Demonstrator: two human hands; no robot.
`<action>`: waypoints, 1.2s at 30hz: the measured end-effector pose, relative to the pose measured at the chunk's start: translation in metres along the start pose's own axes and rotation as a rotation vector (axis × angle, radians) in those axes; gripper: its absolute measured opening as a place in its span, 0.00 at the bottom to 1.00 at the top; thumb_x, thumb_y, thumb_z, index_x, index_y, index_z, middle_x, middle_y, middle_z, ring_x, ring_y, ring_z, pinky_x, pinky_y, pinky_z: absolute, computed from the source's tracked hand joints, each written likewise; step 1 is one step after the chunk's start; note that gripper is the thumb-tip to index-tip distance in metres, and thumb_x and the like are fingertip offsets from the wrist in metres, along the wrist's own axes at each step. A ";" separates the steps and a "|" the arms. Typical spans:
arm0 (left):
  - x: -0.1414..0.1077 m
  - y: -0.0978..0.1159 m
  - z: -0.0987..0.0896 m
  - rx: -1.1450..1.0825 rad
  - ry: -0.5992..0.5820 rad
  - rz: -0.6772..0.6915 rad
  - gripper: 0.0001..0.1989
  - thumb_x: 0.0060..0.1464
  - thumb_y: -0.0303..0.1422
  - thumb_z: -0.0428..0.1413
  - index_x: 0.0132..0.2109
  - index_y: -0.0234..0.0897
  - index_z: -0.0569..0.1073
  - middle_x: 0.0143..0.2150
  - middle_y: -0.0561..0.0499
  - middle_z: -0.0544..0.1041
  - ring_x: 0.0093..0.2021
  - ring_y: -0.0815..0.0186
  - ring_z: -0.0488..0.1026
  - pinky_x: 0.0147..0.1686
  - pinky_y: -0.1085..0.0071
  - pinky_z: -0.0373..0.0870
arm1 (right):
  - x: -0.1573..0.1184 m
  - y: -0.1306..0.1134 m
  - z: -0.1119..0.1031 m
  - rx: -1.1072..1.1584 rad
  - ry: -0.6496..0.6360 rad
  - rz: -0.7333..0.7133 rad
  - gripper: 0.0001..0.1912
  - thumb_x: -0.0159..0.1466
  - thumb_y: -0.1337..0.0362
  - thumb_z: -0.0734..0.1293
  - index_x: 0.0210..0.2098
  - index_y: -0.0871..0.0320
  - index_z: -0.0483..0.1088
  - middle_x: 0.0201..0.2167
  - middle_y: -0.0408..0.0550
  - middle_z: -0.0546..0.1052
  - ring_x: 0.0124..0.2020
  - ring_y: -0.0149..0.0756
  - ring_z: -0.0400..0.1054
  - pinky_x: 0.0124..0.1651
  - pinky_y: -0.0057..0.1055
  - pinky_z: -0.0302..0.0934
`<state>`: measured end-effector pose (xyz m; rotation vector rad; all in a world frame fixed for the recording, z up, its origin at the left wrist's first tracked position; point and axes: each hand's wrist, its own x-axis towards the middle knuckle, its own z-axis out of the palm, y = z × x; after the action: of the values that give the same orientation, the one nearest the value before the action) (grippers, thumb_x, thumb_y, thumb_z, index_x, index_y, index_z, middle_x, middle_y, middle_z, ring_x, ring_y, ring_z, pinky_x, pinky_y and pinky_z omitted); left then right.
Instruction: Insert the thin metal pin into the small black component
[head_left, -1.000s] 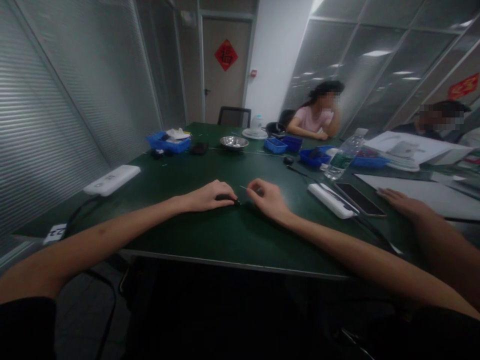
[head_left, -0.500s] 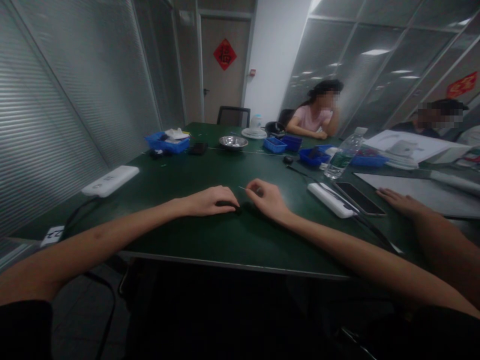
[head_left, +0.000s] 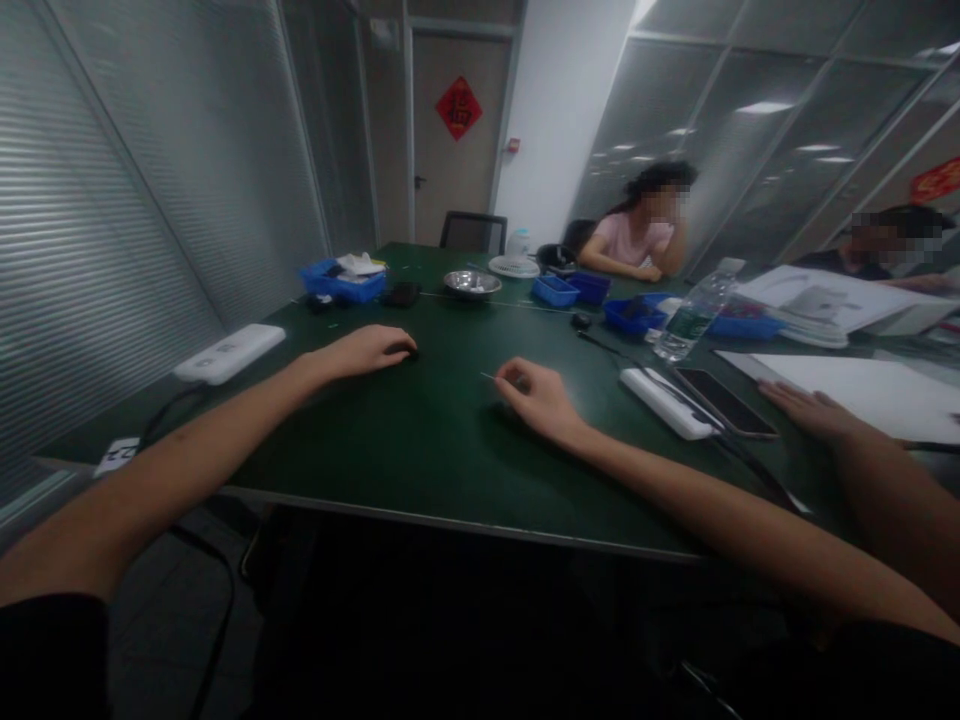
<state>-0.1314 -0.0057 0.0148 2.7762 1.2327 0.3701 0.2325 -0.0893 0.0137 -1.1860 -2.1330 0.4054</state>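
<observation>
My right hand (head_left: 536,398) is closed in a pinch above the green table, in the middle of the view. Between its thumb and forefinger a thin, pale pin-like piece (head_left: 487,376) sticks out to the left; its exact kind is too small to make out. My left hand (head_left: 367,350) lies further left and a little farther off, with its fingers curled down toward the tabletop. A small black object (head_left: 412,352) shows under its fingertips, mostly hidden by the hand. The two hands are well apart.
On the green table (head_left: 420,450) stand a steel bowl (head_left: 472,287), a blue tray (head_left: 343,288), white power strips (head_left: 230,353), a phone (head_left: 724,402) and a water bottle (head_left: 697,312). A neighbour's hand (head_left: 810,410) rests at the right near white paper. Another person (head_left: 637,238) sits at the back.
My left hand has moved left and away from me, off from beside the right hand, the black object going with it. The right hand keeps its pinch almost in place.
</observation>
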 end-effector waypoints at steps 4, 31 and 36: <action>-0.018 -0.068 -0.008 0.155 0.059 -0.269 0.21 0.65 0.41 0.52 0.58 0.34 0.77 0.55 0.41 0.79 0.53 0.55 0.76 0.52 0.64 0.69 | -0.001 -0.002 -0.001 0.009 -0.019 0.000 0.09 0.70 0.60 0.66 0.42 0.57 0.76 0.41 0.50 0.80 0.39 0.39 0.73 0.41 0.33 0.65; -0.026 -0.092 -0.015 -0.118 0.258 -0.479 0.16 0.53 0.35 0.64 0.49 0.38 0.84 0.48 0.45 0.84 0.51 0.54 0.78 0.58 0.60 0.69 | 0.000 0.003 0.002 -0.010 -0.061 -0.073 0.08 0.70 0.61 0.66 0.42 0.57 0.76 0.39 0.48 0.79 0.38 0.38 0.72 0.39 0.32 0.63; -0.009 -0.039 -0.004 -0.498 0.128 -0.293 0.24 0.55 0.39 0.65 0.57 0.36 0.79 0.50 0.44 0.82 0.51 0.58 0.78 0.55 0.61 0.71 | -0.003 0.003 0.003 -0.046 -0.099 -0.198 0.07 0.70 0.61 0.66 0.44 0.57 0.75 0.39 0.48 0.78 0.38 0.37 0.71 0.39 0.32 0.63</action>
<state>-0.1658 0.0140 0.0104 2.1506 1.3289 0.7212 0.2327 -0.0899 0.0088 -0.9852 -2.3313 0.3334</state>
